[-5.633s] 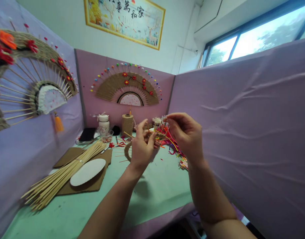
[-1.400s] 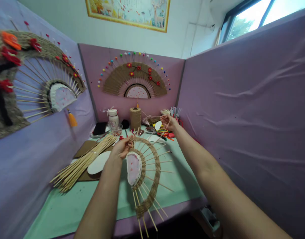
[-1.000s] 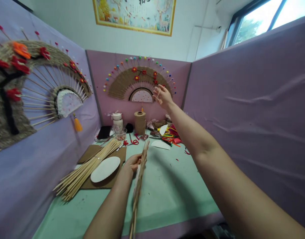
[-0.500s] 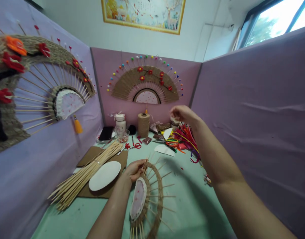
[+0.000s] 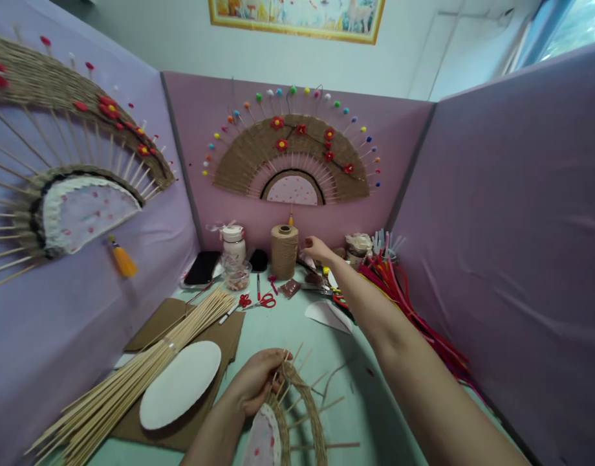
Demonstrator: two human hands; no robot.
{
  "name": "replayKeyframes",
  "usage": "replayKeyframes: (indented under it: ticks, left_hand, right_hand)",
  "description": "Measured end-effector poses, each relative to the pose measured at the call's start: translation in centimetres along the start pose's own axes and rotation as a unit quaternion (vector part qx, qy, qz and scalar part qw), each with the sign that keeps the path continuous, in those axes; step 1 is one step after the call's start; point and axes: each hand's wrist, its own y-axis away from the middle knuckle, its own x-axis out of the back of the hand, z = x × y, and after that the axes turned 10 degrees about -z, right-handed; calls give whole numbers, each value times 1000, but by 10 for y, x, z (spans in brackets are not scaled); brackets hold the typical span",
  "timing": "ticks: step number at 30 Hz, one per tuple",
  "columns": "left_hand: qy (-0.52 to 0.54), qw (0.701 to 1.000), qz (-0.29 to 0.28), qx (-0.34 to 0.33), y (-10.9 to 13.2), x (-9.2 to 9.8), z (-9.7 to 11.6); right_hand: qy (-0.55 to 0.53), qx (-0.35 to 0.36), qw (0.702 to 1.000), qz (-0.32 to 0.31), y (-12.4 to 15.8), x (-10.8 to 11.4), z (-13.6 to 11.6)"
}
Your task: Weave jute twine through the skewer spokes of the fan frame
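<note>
My left hand point(image 5: 255, 383) is closed on the rim of a half-woven jute fan point(image 5: 297, 421) with bamboo-stick ribs and a pink paper centre, held low over the green table point(image 5: 278, 323). My right hand point(image 5: 317, 248) reaches far across the table, its fingers curled beside the spool of jute twine point(image 5: 284, 251) near the back wall. I cannot make out whether it holds anything.
A bundle of bamboo sticks point(image 5: 127, 382) and a white paper disc point(image 5: 181, 384) lie on brown cardboard point(image 5: 191, 349) at left. Red scissors point(image 5: 259, 301), a phone point(image 5: 202, 268), a white jar point(image 5: 233, 241) and coloured pipe cleaners point(image 5: 404, 291) crowd the back. Finished fans hang on the purple partitions.
My right hand came down from the wall fan and now reaches toward the twine spool. My left hand has lowered the woven fan closer to me. The view tilted downward.
</note>
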Motion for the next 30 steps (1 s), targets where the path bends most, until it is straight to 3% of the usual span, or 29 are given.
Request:
replayKeyframes:
  ticks: [4, 9, 13, 15, 19, 21, 26, 30]
  left_hand:
    - [11, 1000, 23, -6, -1, 4, 0]
    - [12, 999, 34, -13, -6, 9, -3]
    - [14, 999, 37, -12, -8, 11, -5]
    - [13, 999, 41, -13, -8, 11, -5]
    - [7, 999, 38, -19, -7, 8, -3]
    - [1, 999, 35, -20, -6, 6, -2]
    - [-3, 999, 30, -21, -3, 4, 0]
    - [0, 999, 26, -26, 1, 3, 2]
  right_hand:
    - [-47, 6, 999, -14, -21, -13, 4]
    - [-78, -38, 996, -9, -49, 13, 1]
    - [-98, -4, 995, 10, -77, 32, -38]
    - [-107, 29, 994, 10, -77, 33, -63]
    - [-175, 206, 961, -61, -40, 38, -101]
    - [-244, 255, 934, -60, -10, 51, -108]
    - [-365, 261, 889, 89, 47, 112, -90]
    - [-363, 212, 886, 194, 80, 143, -52]
